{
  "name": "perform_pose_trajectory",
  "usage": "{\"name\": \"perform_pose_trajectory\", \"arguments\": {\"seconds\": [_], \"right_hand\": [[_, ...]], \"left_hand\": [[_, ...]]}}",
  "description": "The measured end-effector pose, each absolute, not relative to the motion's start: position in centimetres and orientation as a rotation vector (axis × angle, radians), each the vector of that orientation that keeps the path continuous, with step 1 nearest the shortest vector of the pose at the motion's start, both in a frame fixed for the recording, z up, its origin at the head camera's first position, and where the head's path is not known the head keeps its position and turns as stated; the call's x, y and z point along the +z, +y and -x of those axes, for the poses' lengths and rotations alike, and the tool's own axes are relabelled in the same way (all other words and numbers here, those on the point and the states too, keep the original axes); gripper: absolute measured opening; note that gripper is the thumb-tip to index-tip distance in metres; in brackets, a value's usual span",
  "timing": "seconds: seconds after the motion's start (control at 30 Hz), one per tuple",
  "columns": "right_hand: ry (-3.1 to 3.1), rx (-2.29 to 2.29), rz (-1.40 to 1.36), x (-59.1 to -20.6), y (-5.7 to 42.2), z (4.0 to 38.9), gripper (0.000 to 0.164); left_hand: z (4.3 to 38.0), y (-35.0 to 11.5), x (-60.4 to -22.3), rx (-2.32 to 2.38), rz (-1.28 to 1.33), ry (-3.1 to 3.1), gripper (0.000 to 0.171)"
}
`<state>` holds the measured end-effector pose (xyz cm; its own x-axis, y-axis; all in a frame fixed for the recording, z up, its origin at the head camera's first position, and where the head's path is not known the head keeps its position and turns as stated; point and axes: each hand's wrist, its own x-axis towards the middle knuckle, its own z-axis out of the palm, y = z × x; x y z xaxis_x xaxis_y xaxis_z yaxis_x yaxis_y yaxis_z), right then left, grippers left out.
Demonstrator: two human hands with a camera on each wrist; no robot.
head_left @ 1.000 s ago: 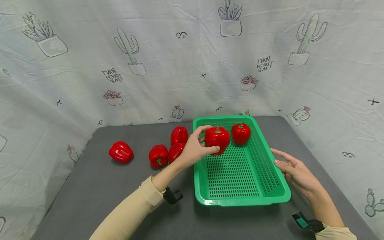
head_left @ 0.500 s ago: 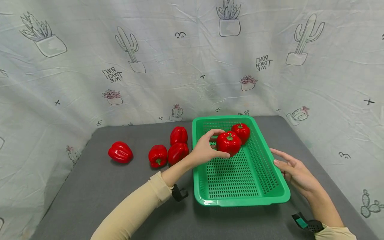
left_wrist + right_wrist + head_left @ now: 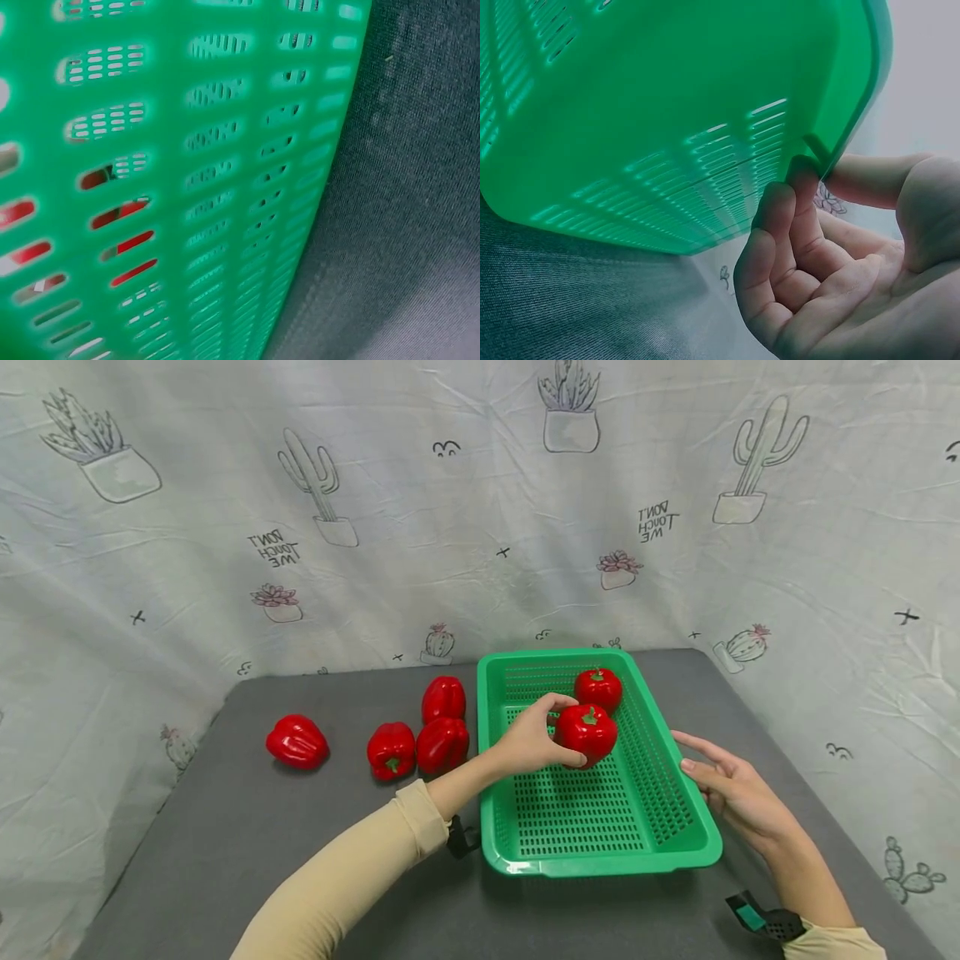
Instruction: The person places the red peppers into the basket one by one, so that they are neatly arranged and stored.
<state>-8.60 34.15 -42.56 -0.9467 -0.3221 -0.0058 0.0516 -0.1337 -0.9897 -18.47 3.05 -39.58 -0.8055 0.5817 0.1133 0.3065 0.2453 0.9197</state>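
My left hand point(image 3: 531, 739) grips a red bell pepper point(image 3: 589, 735) inside the green perforated basket point(image 3: 600, 866). The thumb is at its near side and the fingers at its far side; whether it touches the basket's bottom I cannot tell. Just behind it sits another bell pepper point(image 3: 598, 688). At the basket's right side, my right hand point(image 3: 741, 789) holds the rim. In the right wrist view, thumb and curled fingers of that hand point(image 3: 840, 262) pinch the rim from both sides. The left wrist view is filled by the slotted basket wall point(image 3: 169, 165), with red showing through.
Left of the basket, three red bell peppers lie grouped: a rear one point(image 3: 444, 699), a middle one point(image 3: 442, 746) and a front one point(image 3: 392, 751). Another bell pepper point(image 3: 297, 742) lies farther left on the grey tabletop point(image 3: 247, 835). A printed curtain point(image 3: 420, 527) hangs behind.
My left hand has carried the bell pepper rightward and nearer to me, from the basket's left side toward its middle. The right hand stays at the rim.
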Motion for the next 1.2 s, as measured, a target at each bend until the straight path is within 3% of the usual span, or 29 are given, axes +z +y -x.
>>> {"name": "perform_pose_trajectory", "arguments": {"seconds": [0.53, 0.93, 1.2], "right_hand": [[1.923, -2.154, 0.253, -42.4, 34.5, 8.7, 0.054], [1.892, -2.185, 0.306, -42.9, 34.3, 8.5, 0.053], [1.915, -2.182, 0.312, -43.5, 34.4, 8.8, 0.052]], "left_hand": [[19.8, 4.6, -37.4, 1.565, -0.828, 2.24, 0.068], [20.0, 3.3, -35.7, 1.577, -0.904, 2.228, 0.067], [21.1, 5.2, -34.8, 1.59, -0.936, 2.246, 0.066]]}}
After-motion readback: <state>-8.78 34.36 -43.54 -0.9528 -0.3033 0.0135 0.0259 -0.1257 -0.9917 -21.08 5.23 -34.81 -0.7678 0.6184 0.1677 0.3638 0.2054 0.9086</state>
